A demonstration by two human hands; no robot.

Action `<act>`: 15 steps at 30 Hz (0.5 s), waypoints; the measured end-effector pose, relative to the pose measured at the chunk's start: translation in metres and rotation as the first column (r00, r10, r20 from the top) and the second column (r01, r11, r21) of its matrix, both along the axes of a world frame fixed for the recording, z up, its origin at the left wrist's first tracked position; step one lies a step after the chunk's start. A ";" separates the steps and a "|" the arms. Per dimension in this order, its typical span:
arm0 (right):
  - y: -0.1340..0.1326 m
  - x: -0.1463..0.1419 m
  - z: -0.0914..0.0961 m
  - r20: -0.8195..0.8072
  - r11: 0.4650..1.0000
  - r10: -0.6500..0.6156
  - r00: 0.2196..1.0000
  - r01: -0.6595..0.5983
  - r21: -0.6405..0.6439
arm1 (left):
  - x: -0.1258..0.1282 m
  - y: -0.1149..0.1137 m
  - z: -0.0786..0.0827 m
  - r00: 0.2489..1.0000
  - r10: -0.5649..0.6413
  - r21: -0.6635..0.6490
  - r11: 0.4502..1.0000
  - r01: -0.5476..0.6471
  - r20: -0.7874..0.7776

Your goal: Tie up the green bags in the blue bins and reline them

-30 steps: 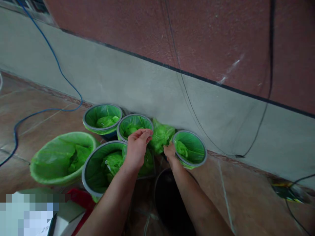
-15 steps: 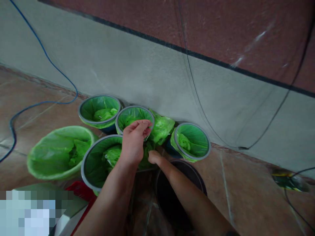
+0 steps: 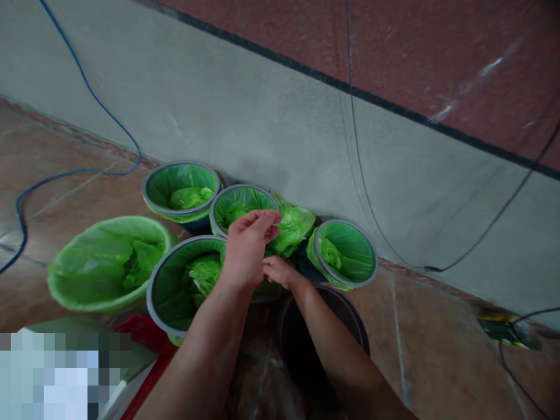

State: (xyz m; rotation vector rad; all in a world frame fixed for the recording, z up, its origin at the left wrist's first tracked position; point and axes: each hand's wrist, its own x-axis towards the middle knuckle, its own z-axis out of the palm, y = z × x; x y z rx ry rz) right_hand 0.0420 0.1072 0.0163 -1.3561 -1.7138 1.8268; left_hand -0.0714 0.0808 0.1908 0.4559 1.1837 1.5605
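My left hand (image 3: 248, 249) hovers over a cluster of small grey-rimmed bins lined with green bags, its fingertips pinched together above a loose crumpled green bag (image 3: 292, 228); what they pinch is too small to make out. My right hand (image 3: 279, 272) sits just below it with curled fingers, against the lower part of that green plastic, partly hidden by my left wrist. Below my right forearm stands an unlined black bin (image 3: 345, 318). Lined bins stand at the near left (image 3: 168, 286), the back (image 3: 238, 201) and the right (image 3: 347, 254).
Another lined bin (image 3: 179, 186) and a wider green-lined basket (image 3: 87, 268) stand to the left. A grey and red wall (image 3: 280, 116) runs right behind the bins. A blue cable (image 3: 65, 174) lies on the tiled floor at left, with thin black cables and a plug at right.
My right hand has drawn back from the right-hand bin toward the middle, under my left hand. My left hand stays pinched over the bins. The view has shifted slightly.
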 end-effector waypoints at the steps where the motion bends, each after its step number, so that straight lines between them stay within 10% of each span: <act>1: -0.001 0.007 0.002 -0.005 0.999 -0.003 1.000 0.003 -0.040 | -0.001 0.000 0.000 1.000 0.008 0.006 1.000 -0.008 0.011; 6: -0.006 0.040 0.023 0.087 0.995 -0.060 0.994 0.067 -0.070 | -0.006 -0.005 0.005 0.998 0.039 0.018 0.999 -0.040 0.050; 15: 0.006 0.035 0.090 -0.314 0.981 -0.159 0.936 0.113 -0.158 | -0.008 -0.005 -0.009 0.974 0.040 0.009 0.999 -0.039 -0.222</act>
